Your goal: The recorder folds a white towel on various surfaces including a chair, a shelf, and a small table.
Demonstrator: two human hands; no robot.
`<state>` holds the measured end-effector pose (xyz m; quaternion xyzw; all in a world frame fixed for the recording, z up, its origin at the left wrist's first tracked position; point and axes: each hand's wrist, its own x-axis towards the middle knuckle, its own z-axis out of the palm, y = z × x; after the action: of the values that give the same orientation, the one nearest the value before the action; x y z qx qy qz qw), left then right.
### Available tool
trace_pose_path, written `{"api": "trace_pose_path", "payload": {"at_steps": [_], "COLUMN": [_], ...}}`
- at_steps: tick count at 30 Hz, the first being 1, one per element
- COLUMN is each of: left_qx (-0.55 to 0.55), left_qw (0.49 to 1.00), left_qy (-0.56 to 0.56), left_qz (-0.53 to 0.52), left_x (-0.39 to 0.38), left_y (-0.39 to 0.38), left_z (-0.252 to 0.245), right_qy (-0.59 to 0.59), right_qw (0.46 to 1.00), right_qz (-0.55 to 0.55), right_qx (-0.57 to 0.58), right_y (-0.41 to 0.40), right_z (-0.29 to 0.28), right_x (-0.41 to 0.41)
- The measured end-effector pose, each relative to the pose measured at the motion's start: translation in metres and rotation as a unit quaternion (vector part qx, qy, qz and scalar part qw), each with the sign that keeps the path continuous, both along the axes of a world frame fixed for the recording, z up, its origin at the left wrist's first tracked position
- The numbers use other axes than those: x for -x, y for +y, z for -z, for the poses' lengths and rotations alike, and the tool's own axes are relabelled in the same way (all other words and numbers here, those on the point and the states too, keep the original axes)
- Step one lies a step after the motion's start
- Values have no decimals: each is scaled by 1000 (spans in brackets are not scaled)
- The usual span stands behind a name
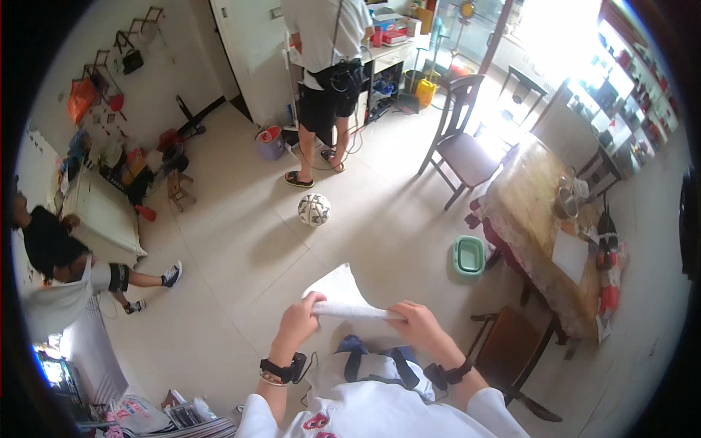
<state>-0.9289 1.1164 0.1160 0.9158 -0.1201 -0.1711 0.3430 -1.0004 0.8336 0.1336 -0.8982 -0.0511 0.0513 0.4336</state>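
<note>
A white cloth (346,290), perhaps a small towel, is stretched between my two hands in front of my body. My left hand (297,316) grips its left end, with the thumb lying along the near edge. At the other end, my right hand (420,324) pinches the cloth between thumb and fingers. The near edge between my hands looks thick, as if folded or rolled. A loose corner sticks out on the far side, above the tiled floor (274,284). Dark bands with small devices circle both my wrists.
A patterned basketball (314,209) and a green basin (455,256) rest on the floor ahead. To the right are a covered table (520,191), a wooden chair (465,159) and a brown-seated chair (501,339). One person (328,82) stands ahead; another (55,241) is at left with white fabric.
</note>
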Motion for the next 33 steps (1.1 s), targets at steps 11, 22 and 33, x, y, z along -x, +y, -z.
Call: {"api": "trace_pose_path", "payload": {"at_steps": [11, 22, 33], "left_qx": [-56, -45, 114], "left_qw": [951, 983, 990], "left_qy": [-299, 178, 77], "left_qz": [-51, -5, -10], "left_x": [-69, -162, -277], "left_y": [31, -55, -197], "left_z": [-63, 1, -19], "right_qy": [-179, 147, 56], "right_qw": [975, 989, 978], "right_qz": [-36, -11, 164], "right_qx": [123, -24, -119], "right_y": [-31, -188, -314], "right_z": [-87, 20, 20], "right_x": [-107, -191, -222]}}
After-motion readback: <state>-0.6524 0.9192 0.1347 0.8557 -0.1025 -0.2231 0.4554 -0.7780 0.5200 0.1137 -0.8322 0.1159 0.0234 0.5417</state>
